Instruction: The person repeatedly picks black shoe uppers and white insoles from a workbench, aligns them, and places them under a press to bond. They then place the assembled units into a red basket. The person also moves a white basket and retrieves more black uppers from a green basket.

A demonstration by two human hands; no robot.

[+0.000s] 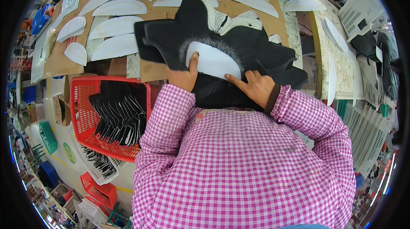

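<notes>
A white half-moon insert (215, 59) lies on black fabric pieces (164, 32) in front of my chest. Around the insert the black surface shows a greyish, whitish haze. My left hand (183, 77) grips the near left of the black fabric, its thumb pressed on the insert's left end and its other fingers hidden beneath. At the insert's right corner, the thumb of my right hand (260, 90) presses down while its fingers bend onto the black fabric. Pale, textured trim (224, 22) runs along the far edge of the black pieces.
More white half-moon inserts (119, 8) lie spread on the cardboard-covered table (158, 69). A red basket (81, 118) with stacked black pieces (119, 109) stands at my left. On the right are a worn bench (348, 69) and white perforated crates (367, 133).
</notes>
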